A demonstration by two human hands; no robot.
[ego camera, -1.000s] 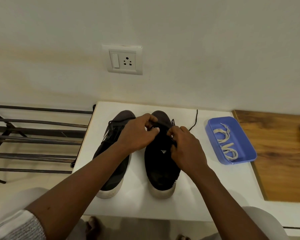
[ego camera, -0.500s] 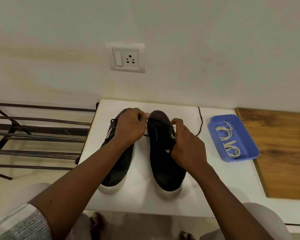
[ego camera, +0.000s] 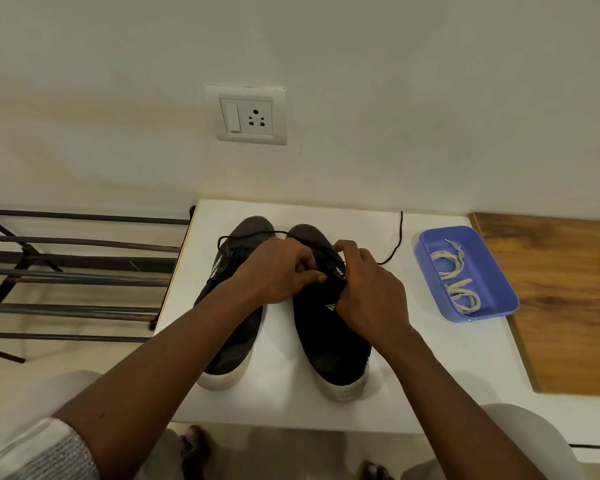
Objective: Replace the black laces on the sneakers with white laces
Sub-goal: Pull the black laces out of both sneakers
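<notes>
Two black sneakers with white soles stand side by side on the white table, toes toward the wall. My left hand and my right hand meet over the laced part of the right sneaker. Both pinch its black lace, which loops over the left sneaker and trails right across the table. The eyelets under my fingers are hidden. White laces lie coiled in a blue tray to the right.
A wooden board lies at the far right beside the tray. A dark metal rack stands left of the table. A switch and socket plate sits on the wall behind.
My left hand came back from the left sneaker's toe to the right sneaker's laces, dragging a loop of black lace across both toes. The right hand stayed on the shoe.
</notes>
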